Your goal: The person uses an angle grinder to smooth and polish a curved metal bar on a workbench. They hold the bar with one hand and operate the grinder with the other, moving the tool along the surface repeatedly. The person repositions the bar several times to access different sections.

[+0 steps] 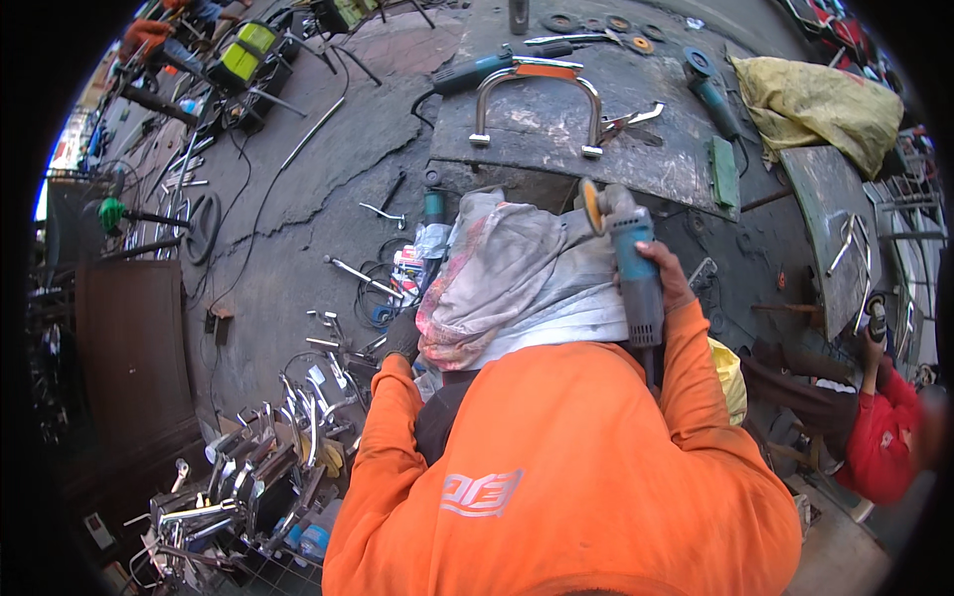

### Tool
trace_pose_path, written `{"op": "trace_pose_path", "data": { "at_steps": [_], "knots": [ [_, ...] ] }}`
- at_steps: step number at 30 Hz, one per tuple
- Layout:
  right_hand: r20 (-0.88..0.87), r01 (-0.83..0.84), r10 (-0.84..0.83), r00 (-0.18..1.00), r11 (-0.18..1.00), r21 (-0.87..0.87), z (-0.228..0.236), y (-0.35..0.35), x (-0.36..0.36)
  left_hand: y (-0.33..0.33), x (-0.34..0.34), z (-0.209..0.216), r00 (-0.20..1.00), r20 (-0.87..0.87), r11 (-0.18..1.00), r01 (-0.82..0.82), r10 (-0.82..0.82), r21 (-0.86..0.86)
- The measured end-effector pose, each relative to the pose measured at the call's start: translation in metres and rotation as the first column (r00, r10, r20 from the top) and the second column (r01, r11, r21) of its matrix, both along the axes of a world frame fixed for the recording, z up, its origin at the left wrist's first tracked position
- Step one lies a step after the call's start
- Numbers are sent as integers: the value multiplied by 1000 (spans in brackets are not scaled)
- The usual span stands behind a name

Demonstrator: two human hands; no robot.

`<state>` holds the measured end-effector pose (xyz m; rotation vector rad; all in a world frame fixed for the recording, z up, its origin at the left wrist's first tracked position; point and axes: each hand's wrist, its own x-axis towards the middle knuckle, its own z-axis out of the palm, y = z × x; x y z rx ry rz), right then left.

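Observation:
My right hand [670, 275] is wrapped round the teal and dark body of an angle grinder [633, 240], held upright at the right of my lap. Its worn orange-yellow disc [593, 207] points left, close to the near edge of the work board. Low at my left side, my left hand [402, 336], dark as if gloved, is beside the stained grey cloth [507, 263] over my lap; its fingers are hidden. Beyond, a bent chrome tube frame [484, 97] with an orange strip stands on the dark work board [537, 129], apart from both hands.
Two more grinders [475, 73] [708, 94] lie on the board, with several discs [618, 23] behind. Chrome parts [263, 477] are heaped at the lower left. Cables [376, 283] trail over the floor. A yellowish sack [820, 104] lies at right, near a person in red [884, 437].

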<state>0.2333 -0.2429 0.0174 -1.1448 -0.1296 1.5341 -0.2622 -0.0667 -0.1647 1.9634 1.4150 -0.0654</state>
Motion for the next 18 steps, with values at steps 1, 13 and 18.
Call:
{"op": "trace_pose_path", "data": {
  "at_steps": [1,13,18],
  "knots": [
    [85,41,-38,996,999,-33,-1,3,13,-1,-5,-11,1000,-23,1000,-11,11,-28],
    [973,336,214,84,913,-230,-123,79,247,-58,-37,-33,963,-215,982,138,-163,-127],
    [950,390,295,-98,890,-236,-153,88,256,-81,-33,-31,999,19,996,-42,43,-83]
  ]
}}
